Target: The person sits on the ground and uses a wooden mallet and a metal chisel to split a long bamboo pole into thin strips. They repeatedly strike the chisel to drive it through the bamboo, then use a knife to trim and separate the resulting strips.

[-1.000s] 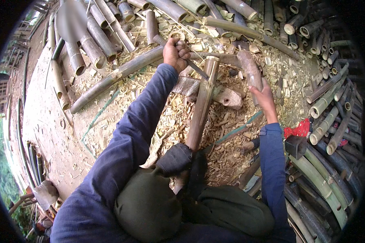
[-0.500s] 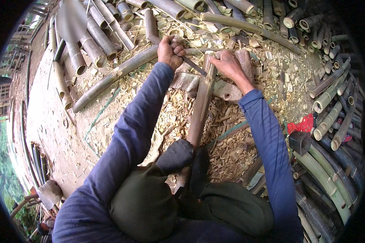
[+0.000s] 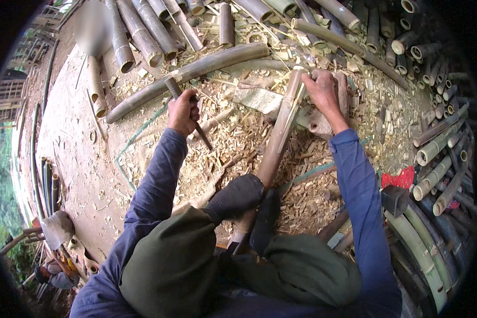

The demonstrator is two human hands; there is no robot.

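A brown bamboo pole (image 3: pixel 275 146) slants from between my feet up to the stone and wood blocks, with a pale shaved strip along its upper part. My right hand (image 3: pixel 323 93) is closed at the pole's far end, fingers pressed on its edge. Off to the left, above the shavings, my left hand (image 3: pixel 183 113) grips a dark narrow-bladed hand tool (image 3: pixel 204 137) with a thick handle; its blade points down toward the near right, apart from the pole. Under the pole lies a stone-like block (image 3: pixel 257 98), and a brown wooden block (image 3: pixel 342 93) stands beside my right hand.
Shavings (image 3: pixel 233 138) and chips cover the ground. A thick bamboo length (image 3: pixel 196 71) lies across beyond my left hand. Several cut poles (image 3: pixel 143 37) rest at the far left, with more stacked at the right (image 3: pixel 432 151). A red cloth (image 3: pixel 397 178) lies near a dark container (image 3: pixel 395 200).
My left hand has drawn the tool away from the pole, to the left and nearer me. My right hand stays at the pole's far end. The view has shifted slightly.
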